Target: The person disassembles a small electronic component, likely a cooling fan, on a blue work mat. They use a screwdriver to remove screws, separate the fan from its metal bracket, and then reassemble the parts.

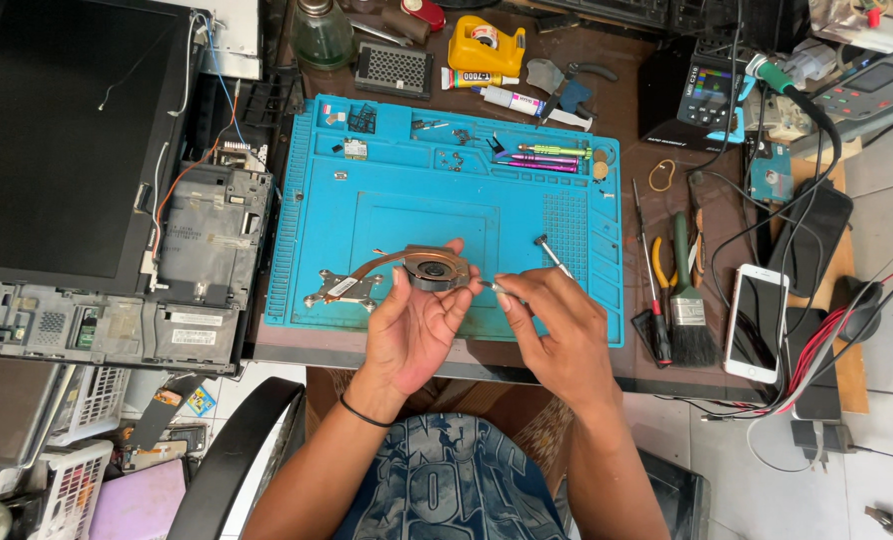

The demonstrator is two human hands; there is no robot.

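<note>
Left hand (414,325) is up over the blue work mat (387,215), palm toward the camera, fingers curled loosely around the round laptop cooling fan (437,269); the fan sits at the fingertips, gripped at its rim. A copper heat pipe (379,263) arcs off the fan to the left and ends in a flat metal bracket (339,288), which hangs just above the mat or rests on it, I cannot tell which.

Right hand (552,325) is just beside the left, fingers pinched closed on a slim metal tool (549,254). Its shaft runs up and to the right with a small knob at the far end, while the near tip points toward the fan's edge. Whether the tip is touching the fan is too small to tell.

Now the containers. The mat's upper trays hold small screws, a little green circuit card (355,149), and several pink and green screwdrivers (547,158) lying side by side. Above the mat, a clear glass bottle (323,35), a yellow tape dispenser (486,45) and a couple of glue tubes (507,98) stand on the counter (667,170).

To the left, an opened laptop (117,200) lies with its insides bare and wires trailing. To the right of the mat lie a brush (689,300), yellow-handled pliers (664,265), a red-handled screwdriver (651,280) and a white phone (757,322), amid a tangle of cables.
</note>
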